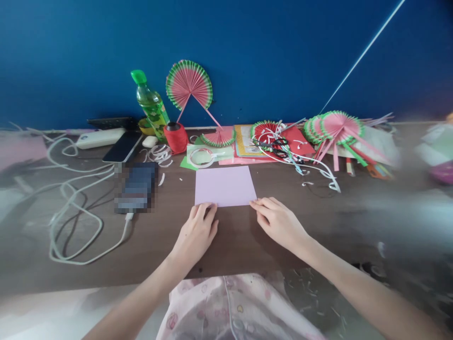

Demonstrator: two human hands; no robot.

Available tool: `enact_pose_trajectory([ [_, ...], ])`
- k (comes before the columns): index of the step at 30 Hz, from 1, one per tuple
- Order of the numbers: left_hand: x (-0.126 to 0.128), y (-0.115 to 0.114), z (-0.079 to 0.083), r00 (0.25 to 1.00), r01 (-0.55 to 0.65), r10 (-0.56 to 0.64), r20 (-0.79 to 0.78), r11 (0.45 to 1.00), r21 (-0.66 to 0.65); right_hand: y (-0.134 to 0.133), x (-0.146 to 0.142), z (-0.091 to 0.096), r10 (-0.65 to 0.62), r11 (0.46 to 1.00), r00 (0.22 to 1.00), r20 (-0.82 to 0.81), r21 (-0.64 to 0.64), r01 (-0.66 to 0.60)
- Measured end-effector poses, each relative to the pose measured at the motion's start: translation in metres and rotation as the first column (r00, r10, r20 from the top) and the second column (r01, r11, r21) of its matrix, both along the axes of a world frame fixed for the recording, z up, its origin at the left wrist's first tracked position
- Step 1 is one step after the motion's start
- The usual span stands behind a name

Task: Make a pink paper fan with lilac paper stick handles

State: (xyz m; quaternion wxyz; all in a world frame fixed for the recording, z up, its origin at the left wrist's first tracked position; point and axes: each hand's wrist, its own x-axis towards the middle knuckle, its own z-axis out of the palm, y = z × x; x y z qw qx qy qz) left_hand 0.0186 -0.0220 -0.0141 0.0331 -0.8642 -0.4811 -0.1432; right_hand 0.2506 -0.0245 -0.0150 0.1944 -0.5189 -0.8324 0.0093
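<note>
A sheet of light purple paper (pixel 225 186) lies flat on the brown table. At its near left edge my left hand (pixel 196 232) rests its fingertips on the paper, with the thumb apart from the fingers; it looks open. My right hand (pixel 278 222) has its thumb and index finger pressed together at the near right corner of the sheet.
Along the blue wall stand a green bottle (pixel 150 101), a red thread spool (pixel 176 138) and watermelon-like paper fans (pixel 189 82). Black scissors (pixel 278 147), a tape roll (pixel 200 157) and coloured paper lie behind the sheet. On the left lie a phone (pixel 137 185) and white cables (pixel 79 208).
</note>
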Motion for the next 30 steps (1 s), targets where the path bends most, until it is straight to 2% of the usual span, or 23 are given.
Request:
enact_pose_trajectory([
  [6, -0.012, 0.010, 0.000, 1.000, 0.022, -0.023, 0.020, 0.998, 0.065, 0.007, 0.008, -0.003, 0.020, 0.995, 0.999, 0.033, 0.100, -0.023],
  [11, -0.028, 0.021, 0.007, 0.997, -0.017, 0.023, -0.077, 0.997, 0.081, 0.022, 0.010, -0.001, 0.076, 0.989, 0.993, 0.090, 0.117, -0.086],
  [14, -0.033, 0.027, 0.009, 0.992, 0.009, 0.002, -0.127, 0.996, 0.087, 0.028, 0.011, 0.000, 0.123, 0.979, 0.985, 0.122, 0.147, -0.141],
  [18, -0.033, 0.033, 0.009, 0.997, -0.004, 0.009, -0.070, 0.998, 0.067, 0.033, 0.012, 0.001, 0.183, 0.970, 0.973, 0.140, 0.133, -0.201],
  [21, -0.032, 0.037, 0.009, 0.996, -0.080, 0.082, 0.045, 0.996, -0.044, 0.038, 0.011, 0.003, 0.142, 0.987, 0.985, 0.096, 0.062, -0.148],
  [23, -0.031, 0.041, 0.010, 0.987, -0.111, 0.125, 0.097, 0.984, -0.142, 0.042, 0.010, 0.005, 0.093, 0.995, 0.995, 0.037, -0.045, -0.092],
  [27, -0.030, 0.048, 0.012, 0.970, -0.116, 0.167, 0.177, 0.957, -0.265, 0.052, 0.008, 0.011, 0.031, 0.962, 0.998, -0.058, -0.270, -0.045],
  [30, -0.031, 0.050, 0.011, 0.959, -0.097, 0.168, 0.227, 0.951, -0.292, 0.057, 0.009, 0.014, 0.028, 0.951, 0.998, -0.050, -0.307, -0.042],
])
